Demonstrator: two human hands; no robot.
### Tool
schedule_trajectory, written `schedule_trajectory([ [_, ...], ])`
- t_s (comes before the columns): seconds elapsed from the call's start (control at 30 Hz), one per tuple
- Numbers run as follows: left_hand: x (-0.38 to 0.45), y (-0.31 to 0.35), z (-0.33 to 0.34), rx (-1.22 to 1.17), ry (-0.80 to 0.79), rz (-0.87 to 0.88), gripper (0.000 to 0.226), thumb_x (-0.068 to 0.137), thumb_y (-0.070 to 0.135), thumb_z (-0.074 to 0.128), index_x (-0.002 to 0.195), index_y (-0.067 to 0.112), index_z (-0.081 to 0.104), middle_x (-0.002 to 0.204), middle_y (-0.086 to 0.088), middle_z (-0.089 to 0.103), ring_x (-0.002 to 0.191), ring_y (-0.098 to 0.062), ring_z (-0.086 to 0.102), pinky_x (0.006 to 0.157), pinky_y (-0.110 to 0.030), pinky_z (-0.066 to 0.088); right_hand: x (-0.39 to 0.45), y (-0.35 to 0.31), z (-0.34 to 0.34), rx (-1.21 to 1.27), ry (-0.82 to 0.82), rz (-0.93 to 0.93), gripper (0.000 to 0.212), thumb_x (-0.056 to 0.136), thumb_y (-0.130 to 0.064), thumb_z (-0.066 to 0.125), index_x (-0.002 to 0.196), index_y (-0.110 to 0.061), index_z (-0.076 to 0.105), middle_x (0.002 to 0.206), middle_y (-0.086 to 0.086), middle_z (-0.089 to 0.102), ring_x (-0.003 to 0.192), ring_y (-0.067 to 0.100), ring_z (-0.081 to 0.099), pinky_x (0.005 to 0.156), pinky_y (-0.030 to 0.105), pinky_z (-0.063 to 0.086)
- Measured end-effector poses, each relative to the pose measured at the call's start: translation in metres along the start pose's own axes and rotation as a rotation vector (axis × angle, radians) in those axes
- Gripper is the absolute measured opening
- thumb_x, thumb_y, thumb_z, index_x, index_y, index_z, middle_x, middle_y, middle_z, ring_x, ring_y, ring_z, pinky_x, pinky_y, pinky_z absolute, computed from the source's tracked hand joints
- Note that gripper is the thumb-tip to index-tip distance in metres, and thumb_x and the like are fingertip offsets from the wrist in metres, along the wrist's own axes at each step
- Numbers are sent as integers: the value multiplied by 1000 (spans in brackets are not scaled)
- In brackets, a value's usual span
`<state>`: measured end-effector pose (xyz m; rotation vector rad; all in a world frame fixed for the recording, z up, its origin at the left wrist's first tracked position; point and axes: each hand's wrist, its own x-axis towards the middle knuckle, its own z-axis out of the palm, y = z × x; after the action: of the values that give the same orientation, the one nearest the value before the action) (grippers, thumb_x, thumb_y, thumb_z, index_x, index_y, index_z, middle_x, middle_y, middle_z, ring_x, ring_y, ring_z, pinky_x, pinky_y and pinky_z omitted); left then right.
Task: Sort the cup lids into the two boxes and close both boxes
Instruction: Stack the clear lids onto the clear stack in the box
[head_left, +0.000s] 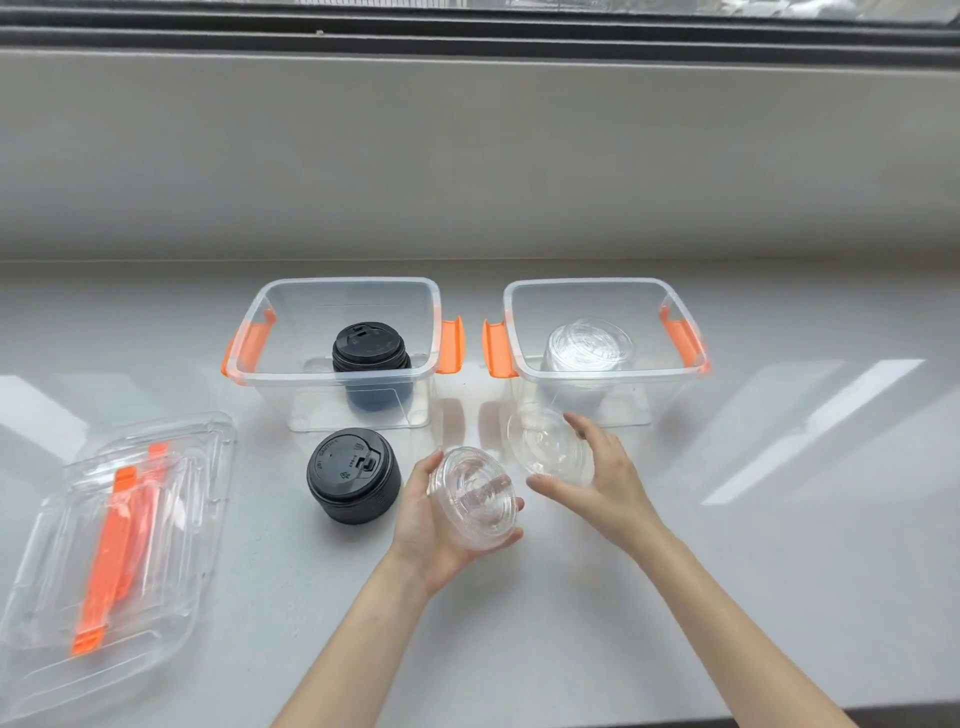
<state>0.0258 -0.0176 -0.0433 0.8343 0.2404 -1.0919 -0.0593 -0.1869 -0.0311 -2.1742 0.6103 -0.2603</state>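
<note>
Two clear boxes with orange latches stand open side by side. The left box (270, 332) holds a stack of black lids (370, 347); the right box (685, 374) holds a stack of clear lids (589, 347). Another stack of black lids (353, 475) rests on the counter in front of the left box. My left hand (426, 530) grips a stack of clear lids (475, 499), tilted toward me. My right hand (605, 475) pinches a single clear lid (545, 441) by its rim, just in front of the right box.
Two clear box covers with orange handles (124, 525) lie stacked at the left of the white counter. A low wall and window frame rise behind the boxes. The counter's front edge (883, 714) runs close to my body.
</note>
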Motion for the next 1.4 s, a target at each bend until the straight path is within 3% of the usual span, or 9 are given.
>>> schedule_trajectory([
  [0.17, 3, 4, 12, -78, -69, -27, 54, 84, 49, 36, 111, 10, 62, 119, -22, 58, 97, -38, 58, 100, -56, 37, -9, -36, -9, 34, -194, -151, 82, 62, -36, 82, 133, -31, 41, 125, -21, 43, 123, -3, 36, 90, -8, 21],
  [0.47, 13, 16, 38, -95, -246, -25, 70, 80, 54, 43, 131, 7, 49, 136, -21, 49, 111, -41, 54, 113, -54, 24, -3, -47, -22, 43, -266, -163, 70, 65, -31, 81, 127, -32, 48, 134, -18, 39, 127, -3, 32, 79, -11, 28],
  [0.53, 14, 21, 47, -70, -286, 4, 61, 79, 46, 46, 126, 8, 53, 131, -22, 51, 111, -41, 53, 112, -55, 24, 2, -50, -31, 90, -274, -140, 73, 61, -41, 80, 126, -37, 47, 137, -18, 41, 128, -3, 35, 87, -5, 30],
  [0.63, 20, 36, 68, 0, -335, 59, 54, 78, 43, 45, 117, 9, 60, 120, -21, 60, 110, -39, 55, 106, -59, 29, 15, -52, -48, 282, -158, -48, 62, 64, -50, 68, 121, -40, 49, 128, -14, 53, 116, 1, 51, 98, 20, 40],
  [0.73, 31, 54, 97, 74, -342, 186, 42, 77, 41, 43, 91, 12, 69, 96, -12, 72, 91, -28, 66, 93, -48, 42, 36, -58, -68, 418, 38, 90, 33, 84, -36, 61, 115, -29, 52, 111, -2, 60, 91, 10, 62, 84, 34, 51],
  [0.87, 60, 72, 135, 102, -337, 280, 36, 84, 38, 39, 92, 9, 60, 88, -11, 62, 87, -25, 59, 89, -40, 42, 63, -64, -90, 585, -11, 231, 24, 90, -17, 54, 111, -7, 57, 85, 5, 61, 54, 14, 65, 53, 29, 58],
  [1.07, 112, 84, 169, 341, -98, 295, 24, 87, 30, 46, 93, 11, 59, 93, -12, 57, 95, -27, 51, 78, -33, 42, 111, -45, -111, 562, 100, 315, 16, 88, -11, 57, 99, -1, 62, 77, 6, 61, 45, 14, 62, 48, 26, 58],
  [1.27, 142, 87, 164, 927, 197, 366, 8, 86, 13, 52, 82, 8, 57, 63, 2, 42, 57, -12, 37, 54, -23, 28, 148, -16, -110, 208, 188, 325, 24, 80, -11, 59, 103, -4, 62, 71, 3, 63, 53, 20, 64, 53, 33, 56],
  [1.4, 158, 82, 160, 1113, 270, 316, 25, 86, 11, 43, 100, -1, 60, 95, -16, 64, 78, -24, 50, 69, -28, 36, 160, -8, -97, -104, 179, 286, 28, 80, -17, 52, 104, -11, 63, 88, 9, 73, 77, 25, 70, 75, 41, 57],
])
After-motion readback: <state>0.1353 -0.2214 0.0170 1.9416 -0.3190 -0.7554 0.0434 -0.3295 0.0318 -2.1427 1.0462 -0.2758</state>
